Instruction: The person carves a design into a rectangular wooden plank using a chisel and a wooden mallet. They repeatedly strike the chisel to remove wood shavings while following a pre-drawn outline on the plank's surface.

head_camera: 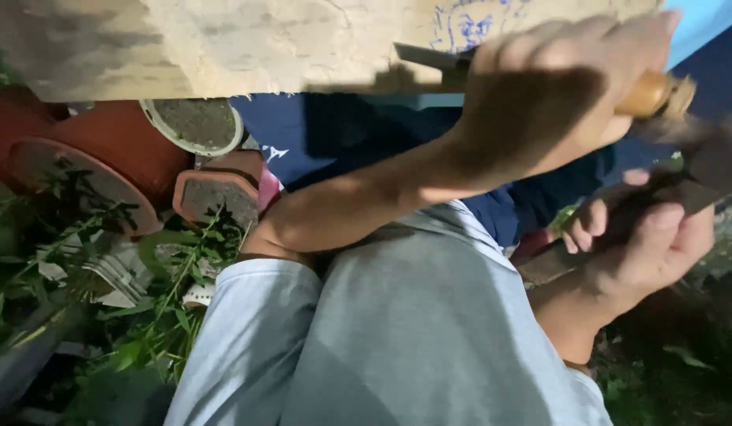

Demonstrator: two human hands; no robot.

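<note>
My left hand [563,87] reaches up and across to the upper right, its fingers closed around the pale wooden handle of a knife [650,95]. The dark blade [419,57] points left in front of a rough wall. Below it, my right hand [650,244] grips a dark, flat stick-like piece [557,265] that runs from the lower left up to the right edge. The two hands are close together but apart. My grey sleeves and shirt [413,339] fill the lower middle.
Terracotta pots [105,150] and a white-rimmed pot of soil [194,122] stand at the left, among green leafy stems [145,315]. A rough plastered wall [247,39] spans the top. Dark blue cloth [342,134] lies behind my arm. Dark ground with plants sits at the lower right.
</note>
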